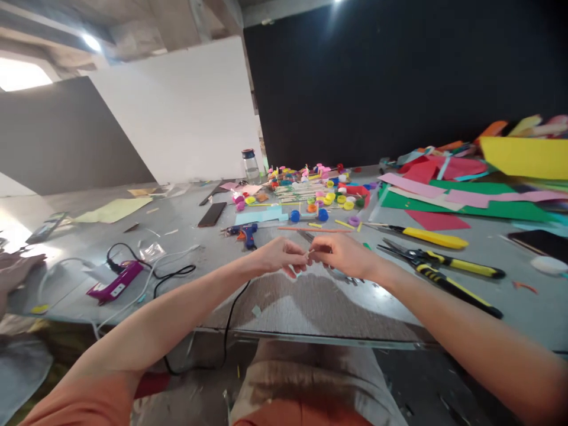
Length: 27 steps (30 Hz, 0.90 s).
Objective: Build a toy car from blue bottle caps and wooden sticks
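My left hand (pixel 278 255) and my right hand (pixel 344 254) meet above the grey table (pixel 310 307), fingertips pinched together on a tiny pale piece (pixel 307 254) that is too small to name. Both hands have their fingers curled closed. A thin orange stick (pixel 310 229) lies on the table just beyond them, with a blue glue gun (pixel 248 234) to the far left of the hands.
Yellow-handled cutters (pixel 444 273) and a yellow knife (pixel 432 238) lie at the right. Coloured paper sheets (pixel 465 189) pile at the far right. Bottle caps and sticks (pixel 310 195) crowd the middle back. A magenta device (pixel 115 283) with cables sits left. Another person's hand (pixel 15 266) shows at the left edge.
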### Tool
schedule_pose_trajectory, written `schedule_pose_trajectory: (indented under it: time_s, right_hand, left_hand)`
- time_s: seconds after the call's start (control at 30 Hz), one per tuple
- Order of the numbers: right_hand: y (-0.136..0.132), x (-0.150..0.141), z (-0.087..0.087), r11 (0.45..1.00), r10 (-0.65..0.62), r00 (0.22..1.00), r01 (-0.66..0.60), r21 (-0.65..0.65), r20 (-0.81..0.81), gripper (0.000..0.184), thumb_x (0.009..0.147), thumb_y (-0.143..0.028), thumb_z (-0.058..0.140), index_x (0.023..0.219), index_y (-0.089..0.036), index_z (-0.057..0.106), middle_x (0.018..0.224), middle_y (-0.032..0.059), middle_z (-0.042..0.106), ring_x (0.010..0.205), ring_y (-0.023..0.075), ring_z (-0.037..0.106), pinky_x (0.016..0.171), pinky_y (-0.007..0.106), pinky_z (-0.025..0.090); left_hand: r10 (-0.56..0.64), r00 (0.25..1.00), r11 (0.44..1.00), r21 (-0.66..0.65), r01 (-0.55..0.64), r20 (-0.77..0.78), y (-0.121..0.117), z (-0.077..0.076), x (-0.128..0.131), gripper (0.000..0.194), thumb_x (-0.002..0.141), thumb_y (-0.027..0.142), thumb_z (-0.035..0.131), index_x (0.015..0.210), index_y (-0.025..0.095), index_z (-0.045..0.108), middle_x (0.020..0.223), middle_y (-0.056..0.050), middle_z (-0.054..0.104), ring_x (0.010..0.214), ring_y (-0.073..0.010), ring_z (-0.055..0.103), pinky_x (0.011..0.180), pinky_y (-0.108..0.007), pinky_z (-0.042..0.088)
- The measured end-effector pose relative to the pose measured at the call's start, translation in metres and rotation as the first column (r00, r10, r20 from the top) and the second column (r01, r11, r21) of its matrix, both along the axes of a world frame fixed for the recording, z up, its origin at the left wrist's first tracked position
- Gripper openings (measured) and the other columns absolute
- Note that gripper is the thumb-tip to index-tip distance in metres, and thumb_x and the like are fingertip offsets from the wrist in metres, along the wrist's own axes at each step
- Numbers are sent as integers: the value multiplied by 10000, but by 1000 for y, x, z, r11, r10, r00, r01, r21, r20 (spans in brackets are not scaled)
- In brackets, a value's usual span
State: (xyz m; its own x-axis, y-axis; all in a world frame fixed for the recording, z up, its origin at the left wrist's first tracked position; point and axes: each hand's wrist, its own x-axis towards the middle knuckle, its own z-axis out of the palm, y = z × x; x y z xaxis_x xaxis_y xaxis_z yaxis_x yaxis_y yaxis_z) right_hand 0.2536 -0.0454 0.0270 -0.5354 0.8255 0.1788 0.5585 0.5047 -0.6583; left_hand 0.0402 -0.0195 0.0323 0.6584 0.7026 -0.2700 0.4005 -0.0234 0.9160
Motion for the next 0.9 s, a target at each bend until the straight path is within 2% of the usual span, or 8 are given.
schedule_pose_trajectory:
  time_s: [0.13, 0.23, 0.33, 0.43, 0.5, 0.63, 0.8, 0.9]
  right_hand:
    - [7, 0, -6, 997, 39, 999, -41, -60, -23, 245, 946, -339, 521, 841, -176, 671, 666, 14, 670, 574, 133, 613, 532, 255, 439]
    - [10, -1, -10, 997, 56, 998, -54, -59, 22, 230, 945, -327, 527, 867, -170, 675, 646, 7, 664, 563, 134, 610, 541, 257, 450]
    - [12, 1, -12, 1000, 24, 994, -26, 17, 103, 184, 940, -305, 561, 975, -176, 687, 787, 34, 719, 699, 161, 654, 644, 282, 472]
    - [8, 7, -14, 990, -55, 971, 24, 139, 231, 137, 927, -247, 581, 975, -190, 696, 924, 72, 721, 851, 213, 655, 741, 331, 458]
    - [2, 13, -17, 976, -114, 937, 43, 213, 329, 104, 901, -218, 609, 930, -178, 701, 961, 107, 696, 899, 257, 648, 745, 356, 448]
    - [-7, 24, -26, 943, -213, 855, 54, 328, 472, 140, 885, -185, 632, 1002, -137, 694, 1036, 161, 650, 983, 320, 630, 759, 385, 461]
    - [4, 43, -37, 908, -305, 776, 62, 414, 553, 159, 910, -96, 553, 945, -150, 698, 1001, 141, 667, 1002, 296, 626, 820, 385, 470]
    - [15, 51, -40, 894, -356, 735, 88, 440, 577, 129, 912, -116, 581, 903, -154, 704, 961, 125, 685, 967, 284, 647, 803, 373, 478]
  left_hand:
    - [-49, 998, 996, -69, 47, -26, 3, -1, -5, 409, 809, 519, 711, 943, 133, 736, 894, -96, 747, 765, -149, 693, 697, -291, 574]
    - [-93, 992, 995, -51, 89, -88, 4, -3, -4, 414, 845, 525, 648, 957, 134, 725, 944, -119, 764, 781, -169, 717, 699, -310, 579]
    - [-101, 978, 992, 54, 113, -184, 5, -7, -3, 363, 888, 466, 595, 926, 131, 731, 900, -112, 768, 762, -181, 718, 659, -288, 555]
    - [-36, 953, 960, 255, 116, -299, 5, -10, -4, 320, 903, 400, 589, 839, 128, 747, 780, -77, 742, 720, -191, 690, 620, -265, 495]
    - [33, 932, 901, 414, 128, -360, 3, -10, -6, 314, 914, 379, 595, 800, 134, 756, 752, -61, 720, 750, -204, 674, 659, -272, 469]
    - [131, 888, 726, 653, 217, -441, -2, -10, -9, 282, 965, 317, 568, 858, 154, 772, 926, -84, 717, 923, -229, 650, 799, -299, 439]
    - [192, 825, 523, 767, 372, -531, -2, -17, -6, 216, 967, 183, 550, 881, 145, 745, 1009, -109, 674, 996, -247, 618, 799, -322, 453]
    - [222, 795, 433, 788, 438, -564, 3, -27, -1, 206, 948, 89, 520, 892, 123, 716, 1013, -128, 653, 1011, -254, 603, 736, -309, 467]
